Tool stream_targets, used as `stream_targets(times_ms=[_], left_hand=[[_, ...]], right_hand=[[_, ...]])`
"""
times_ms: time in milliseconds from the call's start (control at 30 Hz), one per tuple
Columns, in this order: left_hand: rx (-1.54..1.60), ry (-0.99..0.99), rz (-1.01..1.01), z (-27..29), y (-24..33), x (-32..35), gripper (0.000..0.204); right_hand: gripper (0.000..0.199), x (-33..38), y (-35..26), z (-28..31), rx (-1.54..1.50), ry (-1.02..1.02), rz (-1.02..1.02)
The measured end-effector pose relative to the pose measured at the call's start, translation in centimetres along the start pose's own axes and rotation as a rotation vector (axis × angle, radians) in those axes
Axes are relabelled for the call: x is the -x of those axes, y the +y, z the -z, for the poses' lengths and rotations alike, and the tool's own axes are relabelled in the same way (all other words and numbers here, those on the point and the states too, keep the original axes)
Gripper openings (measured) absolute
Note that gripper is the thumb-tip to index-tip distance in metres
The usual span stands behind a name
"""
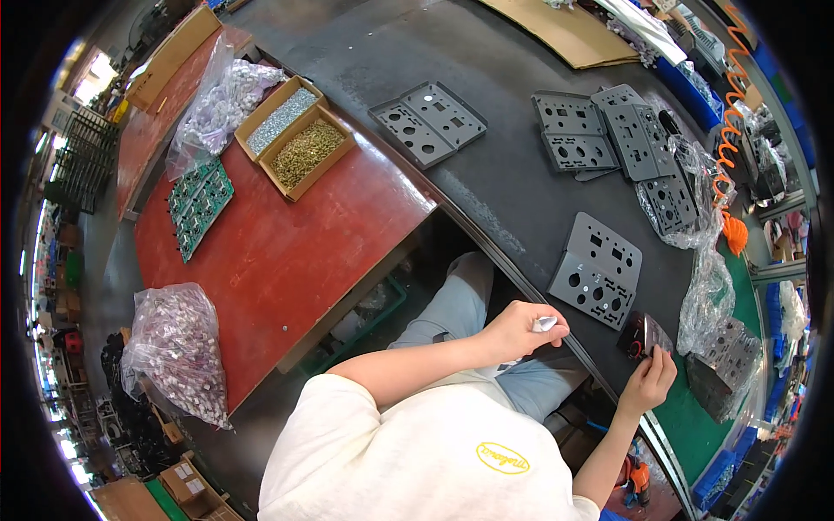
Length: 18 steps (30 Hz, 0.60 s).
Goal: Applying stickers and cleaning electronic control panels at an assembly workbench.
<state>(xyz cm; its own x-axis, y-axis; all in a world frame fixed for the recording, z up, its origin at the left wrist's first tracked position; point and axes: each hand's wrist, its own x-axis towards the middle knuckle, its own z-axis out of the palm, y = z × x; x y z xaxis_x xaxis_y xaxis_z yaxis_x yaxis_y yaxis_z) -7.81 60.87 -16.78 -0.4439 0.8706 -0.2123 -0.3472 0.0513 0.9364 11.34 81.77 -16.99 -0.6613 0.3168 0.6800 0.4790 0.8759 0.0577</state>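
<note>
1. Matt grey metal is suggested by the panel (pixel 595 266), right of centre.
2. A smooth, glossy red surface is shown by the table (pixel 278 252), left.
3. Crinkled, shiny plastic is seen in the bag (pixel 176 352), lower left.
4. A glossy black finish is shown by the device (pixel 640 332), lower right.

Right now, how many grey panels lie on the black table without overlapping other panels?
2: a far panel at upper centre, a near panel right of centre. Neither is hidden.
</note>
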Motion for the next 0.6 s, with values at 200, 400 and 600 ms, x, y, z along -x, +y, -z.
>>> stream_targets(times_ms=[200,400,600], left_hand=[[0.018,-0.031,-0.018,0.0,-0.1,-0.2,0.014],[0.006,-0.045,-0.017,0.2,-0.4,-0.1,0.014],[0.077,0.0,-0.085,0.0,-0.2,0.3,0.017]], right_hand=[[0.024,2.0,0.7,-2.3,-0.083,-0.255,-0.148],[0.037,2.3,0.9,-1.7,0.064,-0.106,-0.107],[0.037,-0.7,-1.4,-0.1,0.018,0.089,0.146]])
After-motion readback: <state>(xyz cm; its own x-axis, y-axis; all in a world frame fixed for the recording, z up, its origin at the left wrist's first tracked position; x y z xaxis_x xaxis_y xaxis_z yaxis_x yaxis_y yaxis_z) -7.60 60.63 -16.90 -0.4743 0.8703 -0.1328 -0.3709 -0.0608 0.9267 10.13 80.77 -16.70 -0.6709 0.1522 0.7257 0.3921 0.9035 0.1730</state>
